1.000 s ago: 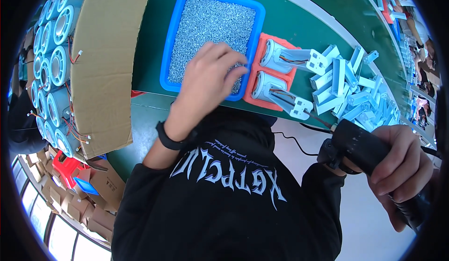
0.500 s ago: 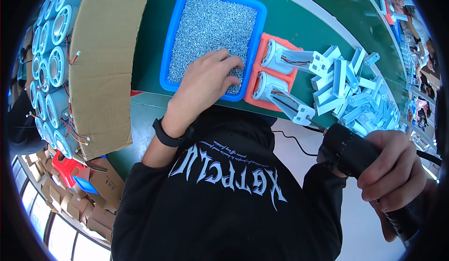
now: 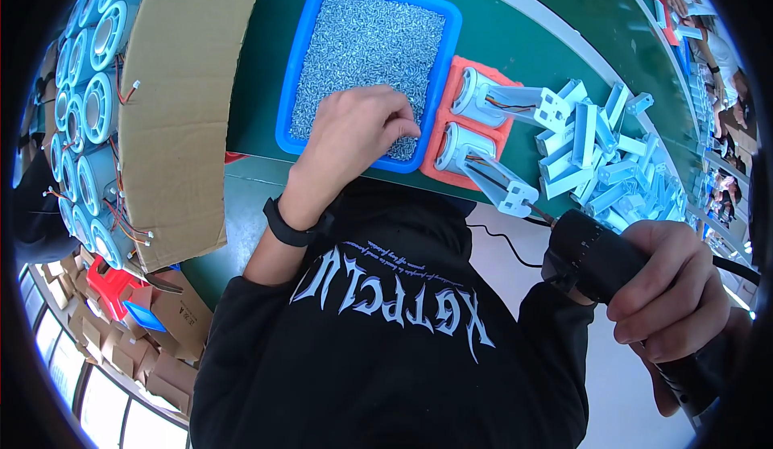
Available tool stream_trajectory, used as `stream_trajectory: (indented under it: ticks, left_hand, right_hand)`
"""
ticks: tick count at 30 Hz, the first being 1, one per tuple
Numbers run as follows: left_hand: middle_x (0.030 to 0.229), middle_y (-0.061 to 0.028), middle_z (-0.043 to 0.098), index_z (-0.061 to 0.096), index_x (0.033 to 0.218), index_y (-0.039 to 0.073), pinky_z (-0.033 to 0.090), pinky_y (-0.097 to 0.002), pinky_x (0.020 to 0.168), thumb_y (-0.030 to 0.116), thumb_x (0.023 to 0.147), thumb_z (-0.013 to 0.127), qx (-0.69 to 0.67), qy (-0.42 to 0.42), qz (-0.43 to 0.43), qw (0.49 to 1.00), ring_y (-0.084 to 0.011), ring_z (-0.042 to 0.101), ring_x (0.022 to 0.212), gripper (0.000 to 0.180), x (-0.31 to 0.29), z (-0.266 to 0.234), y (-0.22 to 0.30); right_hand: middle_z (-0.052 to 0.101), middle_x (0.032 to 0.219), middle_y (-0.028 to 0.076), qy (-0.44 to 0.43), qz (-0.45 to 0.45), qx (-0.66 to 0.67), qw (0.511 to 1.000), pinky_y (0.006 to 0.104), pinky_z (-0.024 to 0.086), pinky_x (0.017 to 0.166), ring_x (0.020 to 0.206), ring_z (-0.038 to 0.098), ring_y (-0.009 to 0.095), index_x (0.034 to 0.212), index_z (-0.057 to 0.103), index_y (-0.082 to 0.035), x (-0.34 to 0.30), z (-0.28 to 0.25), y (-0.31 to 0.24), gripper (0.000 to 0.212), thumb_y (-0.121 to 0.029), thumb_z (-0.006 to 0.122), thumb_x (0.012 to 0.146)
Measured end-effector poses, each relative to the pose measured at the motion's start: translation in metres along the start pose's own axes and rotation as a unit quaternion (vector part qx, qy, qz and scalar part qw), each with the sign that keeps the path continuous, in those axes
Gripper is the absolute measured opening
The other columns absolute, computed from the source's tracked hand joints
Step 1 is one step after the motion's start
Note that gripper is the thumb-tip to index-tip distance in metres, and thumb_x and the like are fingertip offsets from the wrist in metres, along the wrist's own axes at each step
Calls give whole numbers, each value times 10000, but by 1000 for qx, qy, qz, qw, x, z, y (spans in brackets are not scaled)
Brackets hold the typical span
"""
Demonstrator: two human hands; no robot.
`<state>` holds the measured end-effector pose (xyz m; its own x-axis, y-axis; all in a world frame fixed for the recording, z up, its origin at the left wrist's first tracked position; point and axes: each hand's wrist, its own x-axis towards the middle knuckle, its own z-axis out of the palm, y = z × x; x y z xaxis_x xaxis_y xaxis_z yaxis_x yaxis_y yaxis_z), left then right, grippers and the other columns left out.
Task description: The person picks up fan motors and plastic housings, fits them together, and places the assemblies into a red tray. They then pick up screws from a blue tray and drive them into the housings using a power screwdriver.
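Note:
My left hand (image 3: pixel 358 131) is over the near side of a blue tray (image 3: pixel 283 103) filled with small silvery screws (image 3: pixel 370 38). Its fingers are bent together among the screws; whatever the fingertips pinch is hidden. In my right hand (image 3: pixel 676 288) is a black electric screwdriver (image 3: pixel 592 252), pointing up and to the left. Its bit ends close to the end of a white bracket (image 3: pixel 515 198) that sticks out from a round white housing (image 3: pixel 467 147). That housing and a second one (image 3: pixel 479 99) with a similar bracket sit in an orange-red holder (image 3: pixel 435 167), wires running along the brackets.
Loose white brackets (image 3: pixel 596 139) lie heaped on the green table (image 3: pixel 515 14) to the right. A cardboard sheet (image 3: pixel 185 111) stands at the left beside stacked white cylindrical parts (image 3: pixel 97 111) with wires. A black cable (image 3: pixel 515 248) hangs below the table edge. Other people work at the far right.
My left hand's fingers have drawn together over the screws, the hand shifting slightly left. The screwdriver in my right hand has moved a little left.

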<state>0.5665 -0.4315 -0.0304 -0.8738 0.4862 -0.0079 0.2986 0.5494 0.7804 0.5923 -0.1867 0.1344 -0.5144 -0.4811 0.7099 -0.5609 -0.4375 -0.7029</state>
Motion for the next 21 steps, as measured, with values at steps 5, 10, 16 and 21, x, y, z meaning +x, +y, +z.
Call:
stream_trajectory:
  ticks: [5,10,16,21]
  left_hand:
    - [730,-78,661,677,779,37,483,-288,547,121,739,701,-18,21,14,1000,-193,632,622,95,-1,-5,-5]
    - [751,-77,663,676,795,38,494,-280,561,55,737,692,-34,57,52,996,-200,645,667,62,1,3,5]
    - [784,-75,662,670,791,37,511,-299,589,-46,720,658,-236,97,81,964,-233,650,696,110,-1,32,31]
    - [798,-75,665,673,790,38,514,-288,617,-50,714,662,-107,104,171,974,-223,656,731,117,-1,43,31]
  right_hand:
    - [602,732,97,14,-7,16,1000,292,584,534,548,632,184,711,527,23,1,-4,2,109,76,620,734]
    - [595,760,122,8,-18,29,999,312,578,499,547,631,204,863,537,42,-2,1,7,151,90,602,735]
    - [587,777,157,54,-69,55,995,343,562,454,539,624,234,1182,418,9,-7,10,11,441,71,559,768]
    - [600,759,122,51,-68,71,994,297,556,448,516,617,198,1073,508,-5,-5,4,1,305,-21,604,784]
